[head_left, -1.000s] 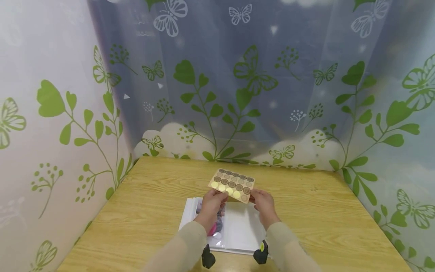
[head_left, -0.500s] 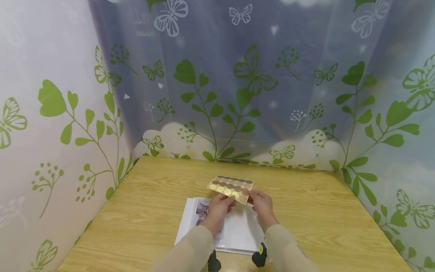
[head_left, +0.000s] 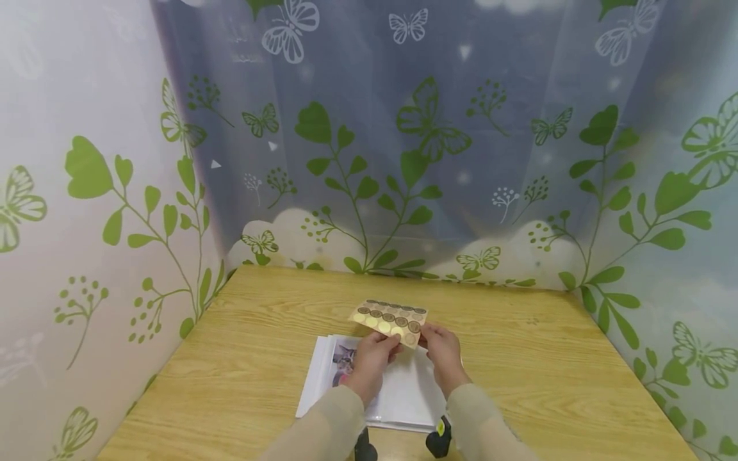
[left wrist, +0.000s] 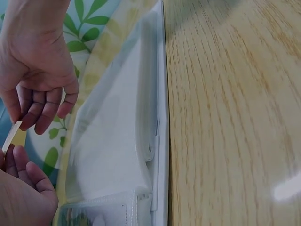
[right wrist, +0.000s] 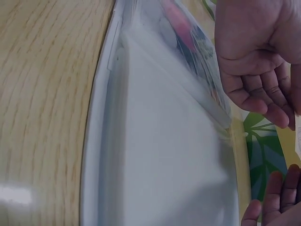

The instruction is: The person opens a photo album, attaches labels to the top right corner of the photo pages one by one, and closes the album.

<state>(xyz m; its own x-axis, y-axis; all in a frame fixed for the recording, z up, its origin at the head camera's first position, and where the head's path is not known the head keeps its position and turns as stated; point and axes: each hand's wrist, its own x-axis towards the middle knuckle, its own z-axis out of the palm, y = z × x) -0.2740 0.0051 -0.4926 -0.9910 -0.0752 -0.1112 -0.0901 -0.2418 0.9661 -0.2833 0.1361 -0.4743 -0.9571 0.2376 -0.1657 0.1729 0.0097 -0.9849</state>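
A sheet of round stickers (head_left: 387, 320), with gold and dark-patterned circles in rows, is held in the air above an open photo album (head_left: 406, 390). My left hand (head_left: 371, 362) pinches its near edge, thumb on top. At its right corner, my right hand (head_left: 442, 352) pinches the sheet. In the left wrist view the left hand (left wrist: 26, 197) is below the right hand (left wrist: 40, 61), with the sheet's edge (left wrist: 10, 136) between them. The album's left page holds a photo (head_left: 343, 358) in a clear pocket, partly covered by my left hand; the right page looks white.
The album lies on a wooden table (head_left: 259, 358) near its front. Patterned curtains (head_left: 369, 160) with leaves and butterflies enclose the back and sides. Black devices (head_left: 439, 436) show below both wrists.
The sticker sheet has tilted flatter and come down slightly. My left hand has shifted right along its near edge, uncovering more of the photo. The right hand has moved only a little.
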